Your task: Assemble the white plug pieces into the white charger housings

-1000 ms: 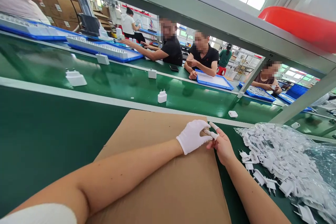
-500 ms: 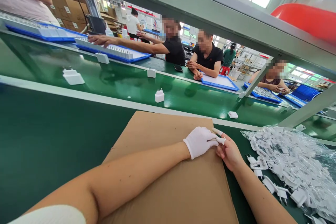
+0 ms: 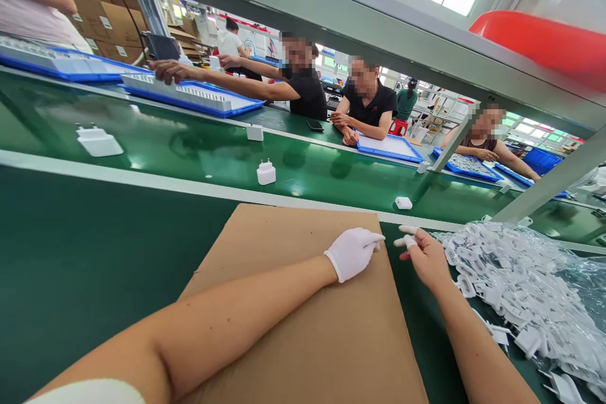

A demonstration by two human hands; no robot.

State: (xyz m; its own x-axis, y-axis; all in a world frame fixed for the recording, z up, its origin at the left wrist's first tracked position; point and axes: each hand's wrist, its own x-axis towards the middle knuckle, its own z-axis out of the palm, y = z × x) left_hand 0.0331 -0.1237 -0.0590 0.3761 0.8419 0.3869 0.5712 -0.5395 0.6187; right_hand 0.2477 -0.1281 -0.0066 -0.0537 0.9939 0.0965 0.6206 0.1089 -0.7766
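Note:
My left hand, in a white glove, is over the brown cardboard sheet. Its fingers are pressed together and point right, with nothing visible in them. Just past the sheet's right edge is my right hand, bare except for white finger covers on two fingertips. Those fingers are apart and hold nothing that I can see. A short gap separates the two hands. To the right of my right hand lies a heap of white plug adapters, partly under a clear plastic bag.
Beyond the cardboard runs a green conveyor belt carrying white chargers. Blue trays line its far side, where several co-workers sit or stand. A grey metal beam crosses overhead, with a slanted post at right.
My hands, touching before, are now apart; the right one has moved right. The chargers on the belt have shifted left in view. A co-worker at far right has stretched out an arm.

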